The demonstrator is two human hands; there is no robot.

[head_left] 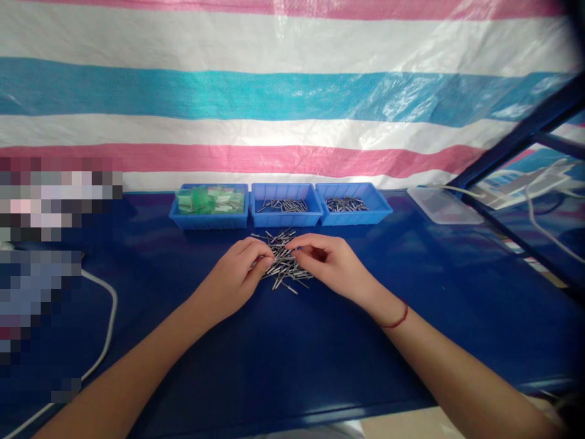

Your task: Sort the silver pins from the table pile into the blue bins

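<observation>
A loose pile of thin metal blind rivets (286,268) lies on the blue tabletop between my hands. My left hand (244,265) is at the pile's left side, thumb and forefinger pressed together in a pinch; what sits between the tips is too small to make out. From the right, my right hand (331,262) reaches over the pile, its thumb and forefinger curved with a small gap between them. No held piece can be made out there. A dark red cord circles my right wrist.
Behind the pile stand three blue bins in a row: a left bin (210,223) with green-and-white packets, a middle bin (286,220) and a right bin (359,217) with metal pins. A clear plastic lid (445,206) lies right. A white cable (112,311) runs left.
</observation>
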